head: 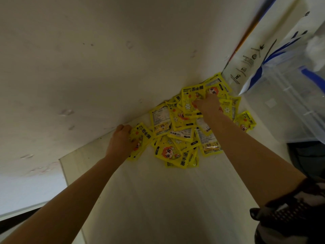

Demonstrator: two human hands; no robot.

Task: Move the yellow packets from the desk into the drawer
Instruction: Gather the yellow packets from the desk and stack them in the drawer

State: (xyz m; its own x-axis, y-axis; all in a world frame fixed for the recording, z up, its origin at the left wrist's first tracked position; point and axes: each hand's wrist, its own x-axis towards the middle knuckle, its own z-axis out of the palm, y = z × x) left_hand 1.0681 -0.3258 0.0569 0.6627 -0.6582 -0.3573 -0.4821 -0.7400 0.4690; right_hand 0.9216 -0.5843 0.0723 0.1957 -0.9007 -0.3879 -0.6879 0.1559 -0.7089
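Yellow packets (182, 131), roughly twenty, piled; left hand (121, 141) and right hand (208, 104) each grip one.

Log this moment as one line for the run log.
stage: gathering | left hand: grips yellow packet at pile's left edge | right hand: on packet pile top | pile: on desk against wall | drawer: not visible

The yellow packets (182, 131) bear large characters "暖手宝" and smaller "HAND WARMER"; print on the white bag (249, 57) is too small to read.
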